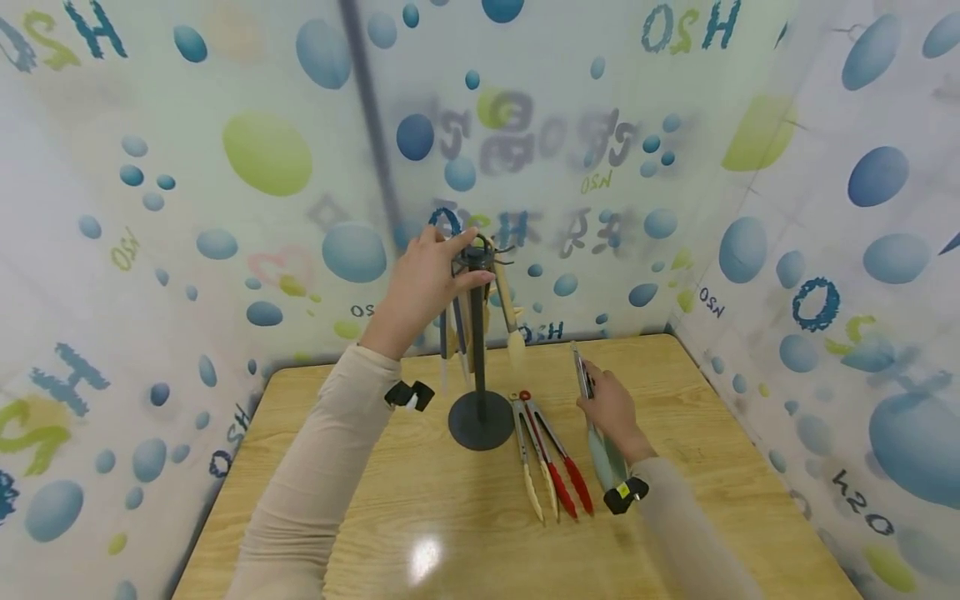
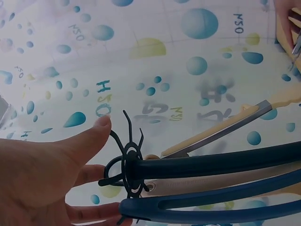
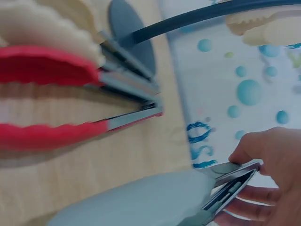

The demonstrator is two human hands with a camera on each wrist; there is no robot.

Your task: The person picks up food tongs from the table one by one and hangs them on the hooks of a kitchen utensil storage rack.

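Note:
A dark utensil stand (image 1: 477, 350) with hooks at its top stands on the table. My left hand (image 1: 427, 279) grips the stand's hooked top, thumb on one side and fingers on the other. Blue tongs (image 2: 221, 217) and a cream-tipped pair of tongs (image 2: 216, 129) with a metal strip hang from the hooks. On the right, my right hand (image 1: 615, 408) holds pale green tongs (image 3: 141, 200) by their metal handle, the broad green ends pointing toward me. Red-tipped tongs (image 1: 578, 483) and cream-tipped tongs (image 1: 531, 487) lie side by side between the stand and that hand.
The wooden table (image 1: 390, 517) reaches back to a printed curtain (image 1: 300, 225) with blue and green drops. Another curtain side (image 1: 825, 333) closes in the right. The stand's round base (image 1: 482, 425) sits left of the lying tongs.

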